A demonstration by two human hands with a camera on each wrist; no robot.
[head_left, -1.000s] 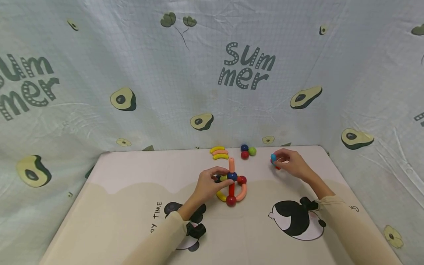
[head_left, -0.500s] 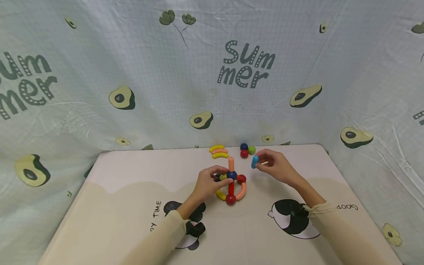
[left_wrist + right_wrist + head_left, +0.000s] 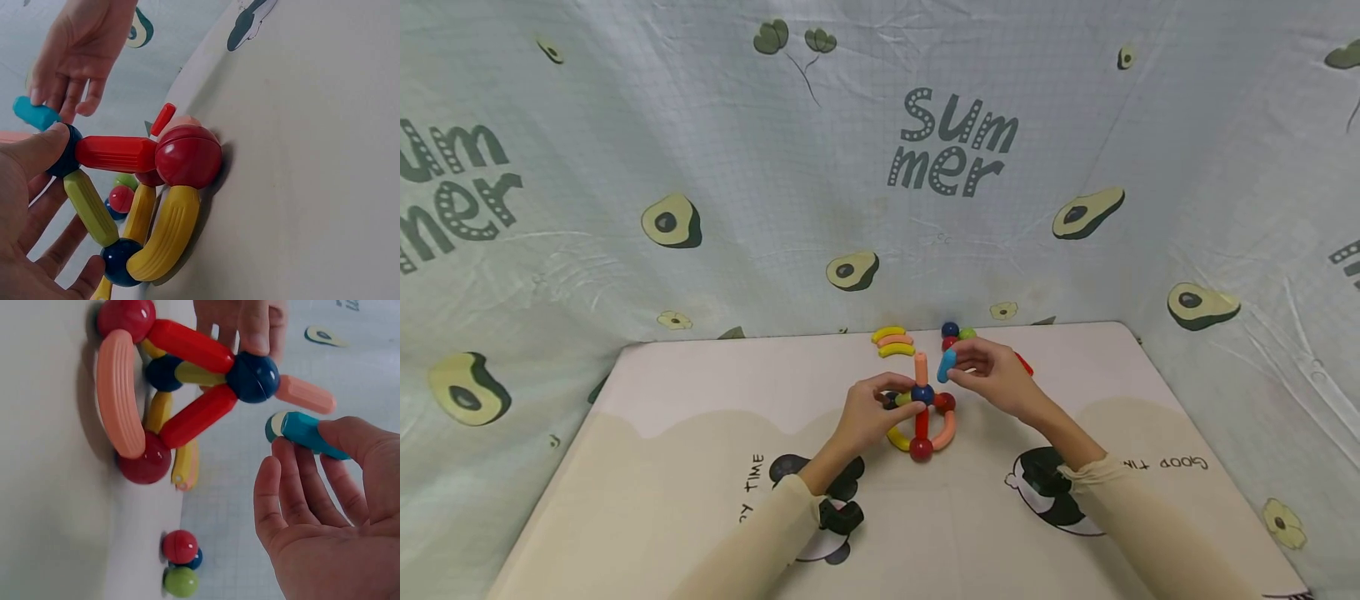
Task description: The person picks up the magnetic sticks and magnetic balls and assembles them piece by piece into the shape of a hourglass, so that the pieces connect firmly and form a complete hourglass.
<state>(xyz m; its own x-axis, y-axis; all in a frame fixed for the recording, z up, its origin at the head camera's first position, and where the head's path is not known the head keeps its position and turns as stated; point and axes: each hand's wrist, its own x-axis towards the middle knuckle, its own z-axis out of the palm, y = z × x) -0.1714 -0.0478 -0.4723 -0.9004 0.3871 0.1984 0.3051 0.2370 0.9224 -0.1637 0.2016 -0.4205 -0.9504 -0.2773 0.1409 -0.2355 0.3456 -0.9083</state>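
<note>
beyond the ball-and-rod model (image 3: 921,423), loose balls (image 3: 950,329) lay near the far edge of the table (image 3: 962,533), which spread wide in front. the left hand (image 3: 867,414) pinched the model's upper blue ball (image 3: 922,393); beside its top, the right hand (image 3: 996,381) gripped a turquoise rod (image 3: 947,366).

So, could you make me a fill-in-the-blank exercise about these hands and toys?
The blue rod is in the ____ hand.
The left hand pinches a dark blue ____.
Behind the structure lie ____ loose curved rods.
The loose balls are red, dark blue and ____.
Missing words: right; ball; three; green.
</note>
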